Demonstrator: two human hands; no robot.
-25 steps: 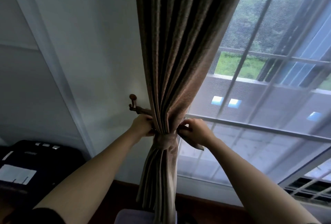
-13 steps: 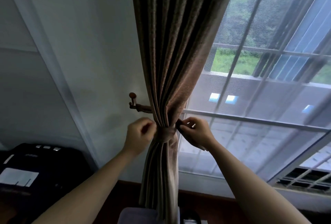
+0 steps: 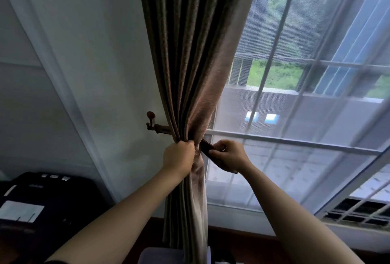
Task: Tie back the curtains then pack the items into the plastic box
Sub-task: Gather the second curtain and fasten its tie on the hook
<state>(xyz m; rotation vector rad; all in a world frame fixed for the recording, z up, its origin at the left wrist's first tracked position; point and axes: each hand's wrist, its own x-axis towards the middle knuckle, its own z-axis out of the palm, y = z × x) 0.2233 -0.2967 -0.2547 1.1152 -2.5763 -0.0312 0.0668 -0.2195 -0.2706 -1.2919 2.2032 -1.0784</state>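
Observation:
A brown pleated curtain [image 3: 190, 63] hangs at the window's left edge, gathered at waist height. My left hand [image 3: 179, 155] grips the bunched folds from the left. My right hand [image 3: 229, 154] pinches the dark tie-back band [image 3: 207, 146], which runs from behind the curtain out to the right. A wooden tie-back hook [image 3: 153, 123] juts from the white wall just left of the gather. No plastic box is in view.
A sheer white curtain [image 3: 295, 137] covers the window with its white bars [image 3: 285, 141]. A black device with a white label [image 3: 42, 200] sits at lower left. A vent grille [image 3: 358, 211] is at lower right, dark wood floor below.
My left hand has moved from behind the curtain to its front and now clutches the folds. My right hand has drawn the band out to the right.

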